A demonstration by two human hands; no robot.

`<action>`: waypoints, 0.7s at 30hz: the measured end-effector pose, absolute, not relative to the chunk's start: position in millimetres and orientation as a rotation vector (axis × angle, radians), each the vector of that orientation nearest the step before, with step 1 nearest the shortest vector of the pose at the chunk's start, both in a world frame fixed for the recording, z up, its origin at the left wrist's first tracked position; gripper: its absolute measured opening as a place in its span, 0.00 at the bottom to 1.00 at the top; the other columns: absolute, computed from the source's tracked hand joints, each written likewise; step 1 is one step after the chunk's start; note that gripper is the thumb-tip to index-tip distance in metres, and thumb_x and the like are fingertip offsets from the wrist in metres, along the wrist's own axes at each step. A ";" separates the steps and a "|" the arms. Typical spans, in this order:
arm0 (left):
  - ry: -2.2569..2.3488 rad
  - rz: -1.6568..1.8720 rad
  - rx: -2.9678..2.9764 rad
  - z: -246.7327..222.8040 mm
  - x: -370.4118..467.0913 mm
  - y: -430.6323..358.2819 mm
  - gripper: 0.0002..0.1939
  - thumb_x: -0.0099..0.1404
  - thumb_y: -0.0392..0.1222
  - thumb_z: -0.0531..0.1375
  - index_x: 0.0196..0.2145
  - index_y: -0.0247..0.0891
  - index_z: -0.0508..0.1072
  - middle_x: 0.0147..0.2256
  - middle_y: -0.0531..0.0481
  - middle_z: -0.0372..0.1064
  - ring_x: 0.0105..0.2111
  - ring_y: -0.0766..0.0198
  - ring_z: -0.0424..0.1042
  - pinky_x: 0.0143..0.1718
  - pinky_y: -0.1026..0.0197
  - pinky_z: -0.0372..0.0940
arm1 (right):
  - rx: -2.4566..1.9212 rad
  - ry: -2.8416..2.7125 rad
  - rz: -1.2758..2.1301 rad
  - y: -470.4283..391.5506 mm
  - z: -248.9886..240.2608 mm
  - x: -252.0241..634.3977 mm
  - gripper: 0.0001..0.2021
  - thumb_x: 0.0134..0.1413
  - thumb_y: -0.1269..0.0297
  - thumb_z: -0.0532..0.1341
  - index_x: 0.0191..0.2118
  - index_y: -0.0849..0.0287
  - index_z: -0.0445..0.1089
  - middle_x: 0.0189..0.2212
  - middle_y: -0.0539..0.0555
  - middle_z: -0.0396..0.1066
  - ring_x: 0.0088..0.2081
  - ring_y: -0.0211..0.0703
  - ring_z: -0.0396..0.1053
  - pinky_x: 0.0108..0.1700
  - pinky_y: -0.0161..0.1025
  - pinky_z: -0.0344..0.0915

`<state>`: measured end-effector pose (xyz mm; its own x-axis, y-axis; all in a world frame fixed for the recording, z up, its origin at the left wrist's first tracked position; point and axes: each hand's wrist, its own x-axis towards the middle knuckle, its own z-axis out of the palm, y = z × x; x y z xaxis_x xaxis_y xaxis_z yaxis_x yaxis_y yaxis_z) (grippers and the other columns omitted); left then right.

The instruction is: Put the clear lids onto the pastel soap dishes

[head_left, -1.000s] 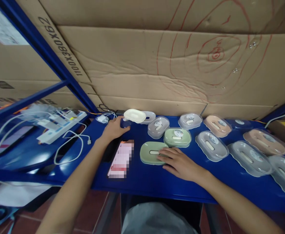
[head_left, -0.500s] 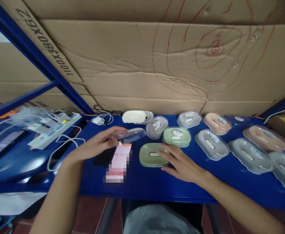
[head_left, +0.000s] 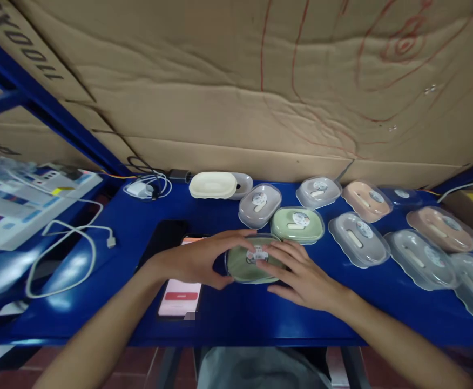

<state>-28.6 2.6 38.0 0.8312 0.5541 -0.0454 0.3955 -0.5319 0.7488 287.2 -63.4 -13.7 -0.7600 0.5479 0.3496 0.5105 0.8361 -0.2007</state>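
Observation:
A green oval box (head_left: 240, 266) lies on the blue table with a clear lid (head_left: 256, 278) over it; a round label shows on top. My left hand (head_left: 204, 258) grips the lid's left side, thumb at the near edge and fingers at the far edge. My right hand (head_left: 297, 273) rests with spread fingers on the right side of the lid and box. Just behind is another green box (head_left: 297, 226) under a clear lid, and left of that a grey lidded box (head_left: 259, 206). Whether the front lid sits flush is hidden by the fingers.
Grey lidded boxes (head_left: 358, 239) and pink lidded boxes (head_left: 367, 201) spread over the right side. A cream tray (head_left: 213, 185) stands at the back. Left are a lit phone (head_left: 180, 298), a dark phone-like object (head_left: 159, 243), a white cable (head_left: 94, 254) and a power strip (head_left: 38, 210).
My left hand has carried the clear lid rightward from over the phone onto the green box. My right hand has stayed by the box's right side. The view has shifted slightly.

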 end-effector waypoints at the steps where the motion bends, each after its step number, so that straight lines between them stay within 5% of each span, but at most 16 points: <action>1: 0.694 0.246 2.187 35.5 -29.1 0.9 0.38 0.62 0.33 0.70 0.66 0.57 0.69 0.76 0.48 0.55 0.72 0.49 0.64 0.67 0.45 0.68 | -0.806 -2.633 0.121 -63.4 -13.9 287.0 0.26 0.74 0.55 0.60 0.72 0.54 0.64 0.69 0.62 0.67 0.71 0.57 0.61 0.72 0.61 0.61; 11: 0.761 0.309 2.220 20.0 -6.6 -16.2 0.44 0.61 0.42 0.74 0.70 0.55 0.63 0.75 0.45 0.54 0.73 0.43 0.60 0.70 0.39 0.63 | -0.759 -2.540 0.021 -64.7 -9.7 285.6 0.19 0.72 0.61 0.65 0.65 0.52 0.73 0.62 0.56 0.75 0.62 0.50 0.67 0.66 0.51 0.65; 21: 0.856 0.387 2.480 7.2 -0.6 -26.8 0.43 0.61 0.39 0.71 0.70 0.47 0.61 0.70 0.36 0.58 0.67 0.37 0.66 0.64 0.36 0.67 | -0.752 -2.546 0.072 -63.6 -15.0 284.0 0.20 0.72 0.66 0.63 0.66 0.54 0.70 0.64 0.58 0.71 0.75 0.55 0.55 0.73 0.60 0.64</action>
